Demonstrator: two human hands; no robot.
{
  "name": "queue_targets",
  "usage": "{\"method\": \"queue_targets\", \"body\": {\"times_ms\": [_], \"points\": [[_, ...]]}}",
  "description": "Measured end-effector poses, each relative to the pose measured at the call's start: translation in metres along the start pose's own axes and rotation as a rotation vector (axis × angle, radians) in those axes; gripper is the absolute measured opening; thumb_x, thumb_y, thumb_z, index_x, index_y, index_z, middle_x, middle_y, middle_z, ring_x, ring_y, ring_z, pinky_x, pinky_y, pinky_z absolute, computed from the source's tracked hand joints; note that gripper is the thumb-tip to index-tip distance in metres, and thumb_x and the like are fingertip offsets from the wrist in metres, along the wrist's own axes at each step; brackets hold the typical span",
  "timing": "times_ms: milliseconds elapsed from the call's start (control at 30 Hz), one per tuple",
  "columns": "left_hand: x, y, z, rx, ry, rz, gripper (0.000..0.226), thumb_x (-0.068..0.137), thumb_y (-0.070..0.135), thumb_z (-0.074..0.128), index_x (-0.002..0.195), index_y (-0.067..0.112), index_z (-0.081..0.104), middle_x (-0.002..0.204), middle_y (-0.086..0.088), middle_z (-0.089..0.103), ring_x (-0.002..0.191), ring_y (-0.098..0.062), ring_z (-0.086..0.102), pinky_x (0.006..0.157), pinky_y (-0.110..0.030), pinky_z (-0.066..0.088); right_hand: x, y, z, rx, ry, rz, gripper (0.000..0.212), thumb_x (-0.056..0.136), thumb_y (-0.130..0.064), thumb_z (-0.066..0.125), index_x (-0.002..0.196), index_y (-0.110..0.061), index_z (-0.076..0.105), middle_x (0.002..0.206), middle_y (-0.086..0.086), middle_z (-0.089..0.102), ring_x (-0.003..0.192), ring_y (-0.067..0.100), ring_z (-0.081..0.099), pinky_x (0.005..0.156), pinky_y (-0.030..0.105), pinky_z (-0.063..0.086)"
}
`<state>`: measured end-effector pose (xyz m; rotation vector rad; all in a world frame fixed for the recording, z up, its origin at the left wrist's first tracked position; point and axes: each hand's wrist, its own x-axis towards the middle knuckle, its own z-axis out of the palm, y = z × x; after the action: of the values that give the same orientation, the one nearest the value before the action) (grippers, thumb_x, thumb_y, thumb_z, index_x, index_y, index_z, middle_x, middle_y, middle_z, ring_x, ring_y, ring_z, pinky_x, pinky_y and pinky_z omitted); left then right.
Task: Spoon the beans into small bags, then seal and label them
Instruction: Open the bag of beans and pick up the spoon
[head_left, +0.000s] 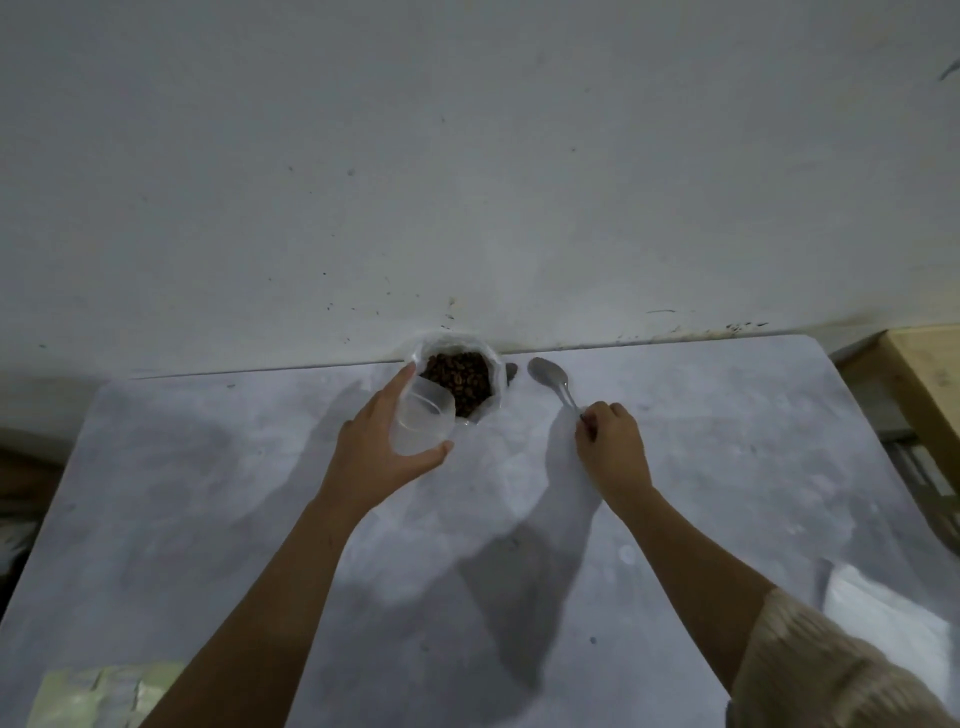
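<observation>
left hand (384, 447) gripped a clear plastic cup (423, 418), thumb under its near side, fingers curled round the far side, cup tilted with its mouth toward the camera. cup looked empty and sat right in front of the open white bag (496, 364), overlapping its near rim in view. beans (457, 382) were inside that bag, dark brown, at the far edge of the table (208, 493) against the wall (467, 156). right hand (615, 447) pinched the handle end of a metal spoon (550, 382); spoon lay just right of the bag, bowl pointing to the wall, couldn't tell if the bowl touched the table. beige knit sleeve (810, 670) on the right arm. pale packets (104, 696) at the near left corner, blurred. white sheet (883, 623) at the near right. wooden unit (919, 384) beside the table's right edge.
</observation>
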<state>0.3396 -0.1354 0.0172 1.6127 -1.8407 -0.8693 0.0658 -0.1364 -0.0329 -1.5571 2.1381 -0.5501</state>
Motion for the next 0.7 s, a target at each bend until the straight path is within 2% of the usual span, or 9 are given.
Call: {"method": "queue_targets", "body": {"times_ms": [100, 167, 233, 300, 400, 533, 600, 700], "points": [[-0.002, 0.003, 0.003, 0.013, -0.002, -0.011, 0.093, 0.063, 0.062, 0.07, 0.14, 0.053, 0.019, 0.133, 0.033, 0.031, 0.122, 0.003, 0.036, 0.105, -0.038, 0.037, -0.002, -0.001, -0.001, 0.025, -0.001, 0.049, 0.02, 0.096, -0.009, 0.043, 0.1, 0.003, 0.058, 0.1, 0.018, 0.056, 0.086, 0.029, 0.054, 0.074, 0.031, 0.041], [-0.004, 0.004, 0.003, 0.012, -0.005, -0.003, 0.093, 0.06, 0.066, 0.067, 0.138, 0.055, 0.019, 0.135, 0.032, 0.032, 0.125, -0.001, 0.038, 0.105, -0.044, 0.037, -0.006, -0.005, -0.004, 0.09, 0.044, 0.085, 0.018, 0.095, -0.009, 0.044, 0.098, 0.002, 0.058, 0.099, 0.017, 0.055, 0.079, 0.026, 0.052, 0.07, 0.03, 0.041], [-0.004, 0.004, 0.002, 0.011, 0.008, 0.003, 0.094, 0.059, 0.067, 0.067, 0.139, 0.054, 0.019, 0.135, 0.027, 0.036, 0.124, -0.007, 0.042, 0.104, -0.047, 0.037, -0.013, -0.011, -0.008, 0.221, 0.141, 0.092, 0.014, 0.093, -0.007, 0.05, 0.095, 0.001, 0.062, 0.092, 0.017, 0.059, 0.075, 0.027, 0.058, 0.069, 0.032, 0.049], [-0.004, 0.003, -0.001, 0.02, 0.023, -0.001, 0.095, 0.058, 0.069, 0.066, 0.139, 0.053, 0.019, 0.135, 0.019, 0.042, 0.122, -0.01, 0.045, 0.104, -0.044, 0.036, -0.022, -0.021, -0.016, 0.467, 0.23, 0.115, 0.011, 0.09, -0.006, 0.057, 0.093, -0.002, 0.066, 0.085, 0.015, 0.065, 0.069, 0.023, 0.065, 0.067, 0.032, 0.057], [-0.005, 0.001, -0.007, 0.052, 0.024, -0.013, 0.098, 0.058, 0.07, 0.065, 0.141, 0.048, 0.018, 0.135, 0.012, 0.044, 0.122, -0.011, 0.043, 0.099, -0.034, 0.027, -0.034, -0.042, -0.032, 0.818, 0.315, 0.159, 0.006, 0.084, -0.005, 0.066, 0.089, -0.003, 0.07, 0.079, 0.012, 0.07, 0.064, 0.014, 0.069, 0.064, 0.02, 0.057], [-0.009, -0.004, -0.018, 0.097, 0.062, -0.025, 0.099, 0.056, 0.073, 0.061, 0.142, 0.049, 0.017, 0.123, 0.012, 0.043, 0.116, -0.01, 0.042, 0.093, -0.032, 0.024, -0.041, -0.073, -0.041, 1.089, 0.347, 0.126, 0.005, 0.083, -0.006, 0.068, 0.085, -0.001, 0.07, 0.074, 0.011, 0.069, 0.069, 0.022, 0.07, 0.069, 0.024, 0.057], [-0.009, -0.009, -0.023, 0.129, 0.076, -0.032, 0.1, 0.056, 0.072, 0.063, 0.142, 0.047, 0.017, 0.122, 0.009, 0.043, 0.116, -0.012, 0.041, 0.093, -0.033, 0.024, -0.042, -0.085, -0.039, 1.176, 0.356, 0.103, 0.009, 0.087, -0.008, 0.063, 0.08, -0.006, 0.069, 0.067, 0.003, 0.068, 0.067, 0.022, 0.069, 0.071, 0.025, 0.057], [-0.011, -0.015, -0.028, 0.151, 0.091, -0.04, 0.099, 0.059, 0.066, 0.067, 0.143, 0.045, 0.019, 0.123, 0.006, 0.043, 0.117, -0.014, 0.04, 0.093, -0.034, 0.024, -0.041, -0.096, -0.03, 1.126, 0.324, 0.025, 0.012, 0.089, -0.01, 0.061, 0.08, -0.011, 0.068, 0.066, -0.001, 0.068, 0.069, 0.021, 0.068, 0.074, 0.029, 0.058]]}}
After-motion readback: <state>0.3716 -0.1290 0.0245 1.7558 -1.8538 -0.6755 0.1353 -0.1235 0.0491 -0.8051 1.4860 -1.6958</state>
